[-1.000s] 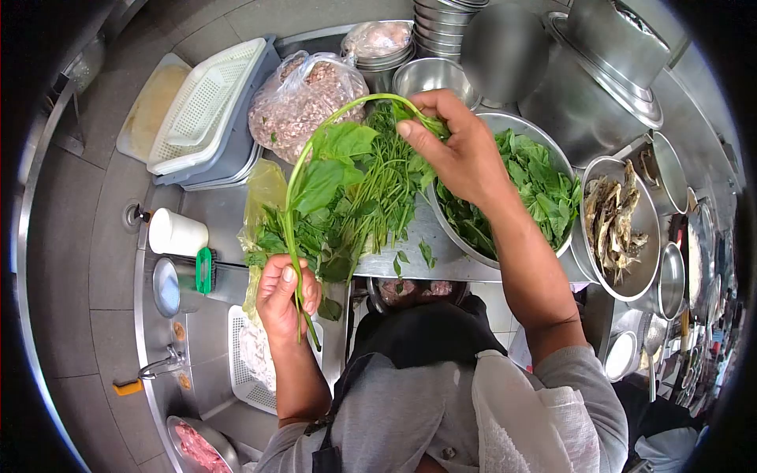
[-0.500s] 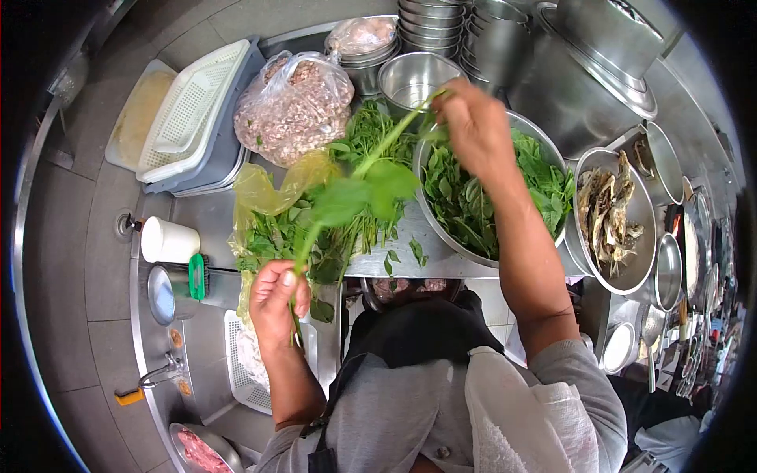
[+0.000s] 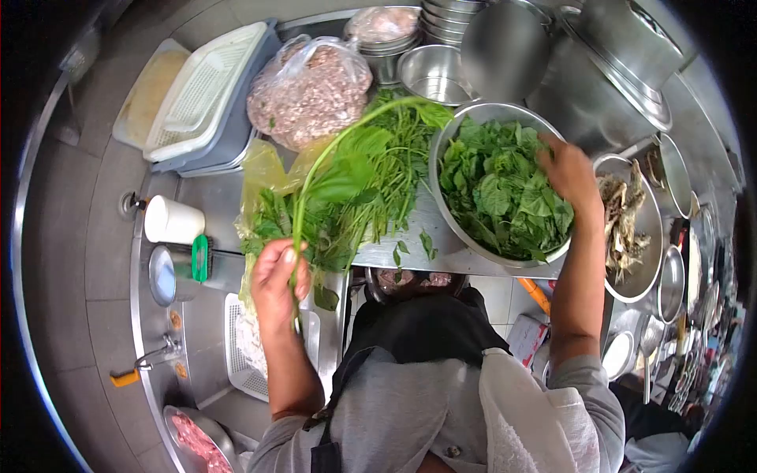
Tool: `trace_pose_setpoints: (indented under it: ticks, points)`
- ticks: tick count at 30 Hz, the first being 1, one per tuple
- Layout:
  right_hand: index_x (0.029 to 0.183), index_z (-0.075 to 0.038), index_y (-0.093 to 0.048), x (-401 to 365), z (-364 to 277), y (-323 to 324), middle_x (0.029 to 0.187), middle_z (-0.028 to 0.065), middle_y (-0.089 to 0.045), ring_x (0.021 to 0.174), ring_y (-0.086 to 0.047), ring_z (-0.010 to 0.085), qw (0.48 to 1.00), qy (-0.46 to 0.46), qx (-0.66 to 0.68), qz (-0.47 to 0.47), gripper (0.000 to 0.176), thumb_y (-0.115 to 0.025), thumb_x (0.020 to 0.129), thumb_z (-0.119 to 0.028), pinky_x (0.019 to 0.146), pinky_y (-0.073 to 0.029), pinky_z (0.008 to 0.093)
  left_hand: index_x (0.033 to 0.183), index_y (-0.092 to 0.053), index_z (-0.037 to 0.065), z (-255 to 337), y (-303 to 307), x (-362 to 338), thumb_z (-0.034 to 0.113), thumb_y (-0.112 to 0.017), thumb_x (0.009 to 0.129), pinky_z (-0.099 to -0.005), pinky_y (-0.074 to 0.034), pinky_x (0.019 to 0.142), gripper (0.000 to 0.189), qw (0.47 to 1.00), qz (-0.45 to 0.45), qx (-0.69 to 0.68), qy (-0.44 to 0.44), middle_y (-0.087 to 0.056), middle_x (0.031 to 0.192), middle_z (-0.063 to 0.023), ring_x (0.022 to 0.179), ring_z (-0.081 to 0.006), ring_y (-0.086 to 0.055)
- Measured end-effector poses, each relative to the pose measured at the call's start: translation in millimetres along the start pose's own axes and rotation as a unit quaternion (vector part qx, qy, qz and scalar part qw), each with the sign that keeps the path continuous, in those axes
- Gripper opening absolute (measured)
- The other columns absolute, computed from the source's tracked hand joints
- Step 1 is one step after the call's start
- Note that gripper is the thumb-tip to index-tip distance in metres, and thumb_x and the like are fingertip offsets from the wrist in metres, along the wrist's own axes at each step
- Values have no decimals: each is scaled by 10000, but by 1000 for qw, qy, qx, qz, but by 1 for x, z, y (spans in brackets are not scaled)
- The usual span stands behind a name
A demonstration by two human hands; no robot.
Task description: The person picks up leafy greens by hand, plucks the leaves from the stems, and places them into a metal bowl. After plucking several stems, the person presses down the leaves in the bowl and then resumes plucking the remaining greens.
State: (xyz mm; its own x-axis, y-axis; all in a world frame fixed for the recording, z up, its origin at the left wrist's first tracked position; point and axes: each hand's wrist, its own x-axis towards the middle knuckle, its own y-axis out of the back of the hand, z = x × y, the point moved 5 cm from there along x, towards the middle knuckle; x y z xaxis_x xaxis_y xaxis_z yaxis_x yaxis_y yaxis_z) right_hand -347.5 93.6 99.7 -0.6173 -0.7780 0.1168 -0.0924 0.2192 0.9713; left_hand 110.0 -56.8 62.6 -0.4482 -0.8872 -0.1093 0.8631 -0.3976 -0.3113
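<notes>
My left hand (image 3: 277, 276) is closed around a long green stem (image 3: 300, 201), whose top arches to the right with broad leaves still on it. My right hand (image 3: 572, 175) is at the right side of a large metal bowl (image 3: 443, 205), its partly blurred fingers apart above the leaves. Picked green leaves (image 3: 497, 185) fill that bowl. A heap of leafy stems (image 3: 386, 173) lies on the steel counter between my hands, partly on a yellow plastic bag (image 3: 264, 169).
Behind the greens sit a clear bag of minced meat (image 3: 311, 94) and a steel pot (image 3: 434, 75). At right stands a bowl of dried fish (image 3: 627, 229). A white cup (image 3: 172, 219) and green brush (image 3: 201, 258) are left, near the sink tap (image 3: 162, 352).
My right hand has moved from the stem's upper end, right and down to the bowl. The stem now arches freely from my left hand. The view has shifted slightly.
</notes>
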Motion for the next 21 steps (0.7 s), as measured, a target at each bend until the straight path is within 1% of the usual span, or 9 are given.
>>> trace_pose_setpoints:
  ticks: [3,5,7,9,12,16,17,19,21]
  points:
    - [1317,-95,-566,-29,-16,2,1208,214,-614,1154,-567,368,982,160,24,95,481,-666,857,-195,1005,-434,426,1075,-615,26,-20,-14,24,147,-545,980,-211,-317,403,169,996,23,86,-28,-527,635,-7,446,-66,-411]
    - [1369,-76,-513,-39,-38,18,1337,196,-540,1232,-504,371,985,112,69,111,571,-696,832,-130,1045,-395,423,1103,-641,65,-57,-20,50,143,-590,966,-201,-361,465,165,996,36,78,8,-560,712,7,547,-52,-482]
    - [1338,-61,-539,-48,-67,34,1296,184,-571,1196,-530,371,970,151,113,152,513,-678,845,-93,1019,-416,421,1083,-656,18,-85,-36,79,147,-618,935,-317,-495,674,199,936,60,316,-145,-632,800,-76,749,-194,-619]
    - [1296,-46,-569,-56,-97,42,1275,181,-585,1180,-543,367,965,161,134,159,472,-681,839,-77,1001,-432,414,1077,-660,10,-115,-45,95,107,-631,882,-407,-504,723,219,791,43,540,-285,-643,887,-145,809,-315,-624]
    - [1240,-40,-604,-75,-148,28,1222,176,-615,1150,-565,353,939,271,174,117,418,-681,830,-64,989,-443,411,1083,-670,18,-86,-66,74,103,-648,858,-430,-491,815,242,778,58,527,-336,-638,991,-186,919,-387,-600]
    - [1143,-48,-644,-96,-216,-28,1109,153,-652,1031,-618,337,900,378,219,7,320,-669,825,-68,908,-493,425,1076,-664,25,-61,-13,58,115,-691,842,-429,-492,812,252,800,100,503,-313,-641,984,-179,931,-377,-606]
    - [1140,-50,-640,-97,-230,-41,1081,153,-652,1004,-626,337,895,384,226,-16,307,-657,837,-91,883,-502,426,1081,-662,29,-58,8,58,126,-699,843,-428,-494,827,260,806,130,522,-248,-643,995,-184,943,-386,-606]
    - [1161,-56,-621,-94,-257,-66,1048,154,-647,963,-636,339,888,396,222,-76,312,-631,858,-126,848,-512,425,1063,-661,26,-48,41,58,180,-705,846,-440,-491,850,270,793,186,548,-192,-638,1022,-193,1003,-400,-598]
    - [1211,-56,-586,-82,-291,-93,1057,161,-634,957,-637,344,883,407,198,-124,358,-616,865,-140,835,-513,431,1063,-651,17,-59,56,68,189,-697,834,-444,-509,816,290,746,192,610,-187,-647,959,-191,914,-392,-623]
